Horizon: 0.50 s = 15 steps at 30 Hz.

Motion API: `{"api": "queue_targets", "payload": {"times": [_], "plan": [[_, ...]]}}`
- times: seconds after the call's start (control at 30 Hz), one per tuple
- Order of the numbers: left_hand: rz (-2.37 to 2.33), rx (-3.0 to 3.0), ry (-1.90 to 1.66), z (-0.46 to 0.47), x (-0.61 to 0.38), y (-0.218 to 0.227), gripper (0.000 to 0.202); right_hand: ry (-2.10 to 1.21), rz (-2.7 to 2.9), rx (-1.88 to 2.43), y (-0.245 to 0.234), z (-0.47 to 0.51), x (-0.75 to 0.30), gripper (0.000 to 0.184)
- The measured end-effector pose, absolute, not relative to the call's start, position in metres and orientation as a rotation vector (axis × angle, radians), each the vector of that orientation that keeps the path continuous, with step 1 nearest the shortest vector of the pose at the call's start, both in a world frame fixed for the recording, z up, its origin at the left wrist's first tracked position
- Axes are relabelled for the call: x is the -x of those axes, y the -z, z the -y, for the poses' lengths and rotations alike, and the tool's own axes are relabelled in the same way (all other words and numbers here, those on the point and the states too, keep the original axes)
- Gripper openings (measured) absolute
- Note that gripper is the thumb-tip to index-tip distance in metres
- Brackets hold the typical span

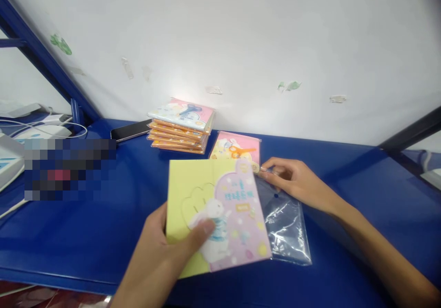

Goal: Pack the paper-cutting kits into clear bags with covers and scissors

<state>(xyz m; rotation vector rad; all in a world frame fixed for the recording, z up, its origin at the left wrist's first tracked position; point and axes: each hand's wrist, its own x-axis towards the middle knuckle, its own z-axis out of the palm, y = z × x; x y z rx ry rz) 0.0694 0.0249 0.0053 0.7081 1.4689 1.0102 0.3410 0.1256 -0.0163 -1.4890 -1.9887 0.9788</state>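
My left hand (pixel 175 239) grips a yellow and lilac booklet (pixel 241 225) with a white rabbit on its cover, thumb on the front and fingers behind. To its right, my right hand (pixel 287 177) pinches the top edge of a clear plastic bag (pixel 289 234). The bag lies flat on the blue table (pixel 344 262), partly behind the booklet. Just beyond the booklet is a pink pack (pixel 255 143) with orange scissors (pixel 243 152) on it, its near part covered.
A stack of wrapped packs (pixel 179 136) stands near the wall, blue scissors (pixel 189 109) on its top pack. Left of it lies a dark phone (pixel 132 131). White cables and power strips (pixel 44 133) crowd the far left. Blue metal posts (pixel 44 64) rise at the sides.
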Motion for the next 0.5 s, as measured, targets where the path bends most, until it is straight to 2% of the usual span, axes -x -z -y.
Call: {"api": "queue_targets", "payload": {"times": [0.13, 0.3, 0.5], "plan": [[-1.287, -0.740, -0.911, -0.018, -0.096, -0.005, 0.054, -1.065, 2.014, 1.411, 0.016, -0.125, -0.335, 0.017], [-1.313, -0.829, -0.975, -0.021, -0.101, -0.001, 0.043, -1.053, 2.047, 1.398, 0.016, -0.125, -0.333, 0.015], [-1.559, -0.892, -1.024, -0.034, -0.068, -0.007, 0.042, -1.015, 2.024, 1.473, 0.015, -0.122, -0.334, 0.027]]}}
